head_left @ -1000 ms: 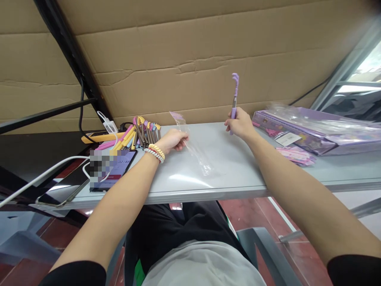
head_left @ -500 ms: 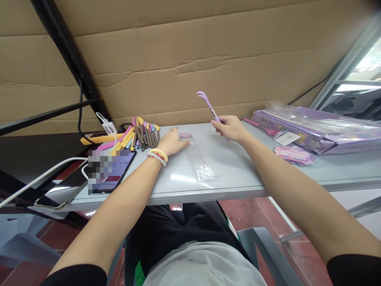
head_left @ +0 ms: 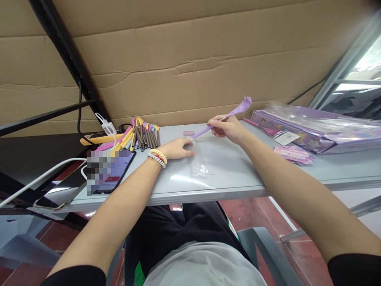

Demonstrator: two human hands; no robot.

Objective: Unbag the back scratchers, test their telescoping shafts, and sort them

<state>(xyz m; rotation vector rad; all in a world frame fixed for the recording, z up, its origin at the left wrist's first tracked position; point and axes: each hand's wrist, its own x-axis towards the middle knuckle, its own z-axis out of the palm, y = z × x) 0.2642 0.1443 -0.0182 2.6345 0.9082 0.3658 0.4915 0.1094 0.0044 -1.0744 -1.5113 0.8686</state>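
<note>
My right hand (head_left: 228, 128) pinches a purple pen-like stick with a hand-shaped top (head_left: 238, 109); its handle end points left and down toward the mouth of a clear plastic sleeve (head_left: 200, 161) lying flat on the grey table (head_left: 238, 174). My left hand (head_left: 177, 148), with beaded bracelets on the wrist, rests fingers-down on the sleeve's upper left edge and holds it against the table. The sleeve's pink flap (head_left: 188, 133) lies just beyond my fingers.
A pile of pink, yellow and brown sticks (head_left: 139, 135) lies at the table's back left. A phone (head_left: 111, 169) with a white cable sits at the left edge. Purple boxes in plastic wrap (head_left: 312, 127) and pink cards (head_left: 293, 154) lie at the right. A cardboard wall stands behind.
My right hand has swung the purple stick from upright to nearly level, handle end toward the sleeve. My left hand has laid the sleeve flat and pressed on it.
</note>
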